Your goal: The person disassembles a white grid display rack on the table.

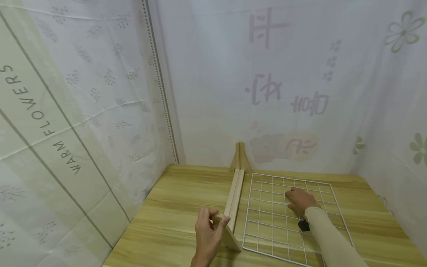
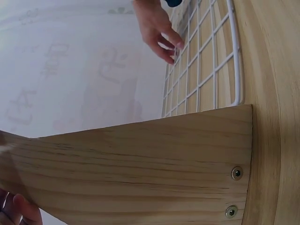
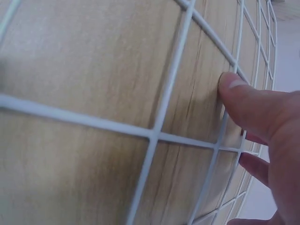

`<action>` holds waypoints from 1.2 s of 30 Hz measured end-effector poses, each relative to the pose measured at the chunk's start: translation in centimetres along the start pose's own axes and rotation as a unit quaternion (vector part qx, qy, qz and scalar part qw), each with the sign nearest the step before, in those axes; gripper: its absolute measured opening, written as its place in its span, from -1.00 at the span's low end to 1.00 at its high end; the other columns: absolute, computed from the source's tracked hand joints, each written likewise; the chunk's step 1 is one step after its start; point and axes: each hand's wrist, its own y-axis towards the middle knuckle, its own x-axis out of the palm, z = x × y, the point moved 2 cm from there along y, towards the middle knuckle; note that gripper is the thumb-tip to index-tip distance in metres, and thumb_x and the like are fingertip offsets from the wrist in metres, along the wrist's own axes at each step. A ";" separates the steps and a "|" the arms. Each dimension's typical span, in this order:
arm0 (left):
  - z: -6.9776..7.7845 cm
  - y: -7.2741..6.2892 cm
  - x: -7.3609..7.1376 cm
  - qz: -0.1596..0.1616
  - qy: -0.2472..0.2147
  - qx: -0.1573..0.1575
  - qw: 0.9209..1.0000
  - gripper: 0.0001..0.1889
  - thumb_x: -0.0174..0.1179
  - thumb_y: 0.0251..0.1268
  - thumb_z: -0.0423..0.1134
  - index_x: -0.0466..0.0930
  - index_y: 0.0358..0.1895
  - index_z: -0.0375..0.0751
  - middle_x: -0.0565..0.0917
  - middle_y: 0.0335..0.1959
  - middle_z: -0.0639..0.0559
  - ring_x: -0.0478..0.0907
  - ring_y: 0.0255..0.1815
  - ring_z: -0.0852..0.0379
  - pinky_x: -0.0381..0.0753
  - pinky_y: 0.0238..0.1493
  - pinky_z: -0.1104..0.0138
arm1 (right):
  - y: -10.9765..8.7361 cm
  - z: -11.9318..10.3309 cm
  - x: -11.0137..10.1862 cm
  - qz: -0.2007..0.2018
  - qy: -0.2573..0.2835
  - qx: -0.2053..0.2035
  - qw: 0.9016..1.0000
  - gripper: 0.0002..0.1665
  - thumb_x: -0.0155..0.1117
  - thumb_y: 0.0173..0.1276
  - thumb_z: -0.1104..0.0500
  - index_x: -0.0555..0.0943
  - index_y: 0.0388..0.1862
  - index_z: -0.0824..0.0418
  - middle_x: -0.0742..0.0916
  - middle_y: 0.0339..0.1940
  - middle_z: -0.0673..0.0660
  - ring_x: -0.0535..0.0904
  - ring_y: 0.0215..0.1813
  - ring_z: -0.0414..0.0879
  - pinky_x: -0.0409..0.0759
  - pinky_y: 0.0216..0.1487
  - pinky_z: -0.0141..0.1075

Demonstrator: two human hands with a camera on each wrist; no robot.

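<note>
My left hand [image 1: 207, 233] grips the upper end of the near wooden end board [image 1: 231, 239], part of a pale wooden stand. A long grooved crossbar [image 1: 235, 200] joins this board to a matching far end board [image 1: 240, 157]. Two metal bolts show low on the near board [image 2: 154, 168] in the left wrist view. To the right, a white wire grid panel [image 1: 247, 210] lies on the table. My right hand [image 1: 303, 200] is over it, with thumb and fingers spread apart and fingertips right at the wires [image 3: 154, 133].
The wood-grain table [image 1: 166, 207] carries the stand and the panel. Printed white curtains [image 1: 207, 92] hang close behind the table and along both sides. A black device [image 1: 303, 225] sits at the right wrist.
</note>
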 end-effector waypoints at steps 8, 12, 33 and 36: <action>0.3 -0.1 -0.2 0.016 0.005 0.011 1.000 -0.65 0.52 0.03 -0.27 0.47 -0.29 -0.21 0.58 -0.32 -0.04 0.35 -0.45 0.36 0.39 -0.50 0.53 | 0.5 -1.4 -0.3 -0.005 0.018 0.010 1.000 -0.44 0.57 0.11 0.22 0.64 0.13 0.22 0.66 0.14 0.34 0.62 0.09 0.33 0.61 -0.10 0.32; 0.4 -0.1 -0.1 0.014 0.011 0.006 1.000 -0.64 0.53 0.01 -0.29 0.46 -0.29 -0.21 0.59 -0.30 -0.04 0.34 -0.44 0.38 0.40 -0.49 0.53 | 0.7 -1.7 -0.5 -0.016 0.025 0.017 0.999 -0.45 0.56 0.10 0.28 0.64 0.11 0.23 0.67 0.09 0.30 0.64 0.04 0.30 0.60 -0.13 0.34; 0.4 -0.5 0.5 0.018 0.009 0.002 1.000 -0.62 0.57 -0.05 -0.30 0.52 -0.23 -0.22 0.57 -0.33 0.08 0.30 -0.49 0.37 0.39 -0.52 0.53 | -0.3 -0.4 -0.4 0.000 0.019 -0.011 1.000 -0.40 0.54 0.03 0.43 0.65 0.12 0.29 0.68 0.06 0.36 0.63 0.04 0.32 0.68 -0.10 0.18; 0.5 -0.6 0.5 0.021 0.006 0.004 1.000 -0.62 0.56 -0.05 -0.29 0.53 -0.23 -0.22 0.58 -0.33 0.08 0.32 -0.50 0.36 0.39 -0.53 0.54 | -0.8 -0.6 -0.5 0.005 0.026 -0.007 1.000 -0.40 0.53 0.03 0.45 0.65 0.13 0.29 0.69 0.03 0.33 0.62 0.02 0.29 0.69 -0.11 0.13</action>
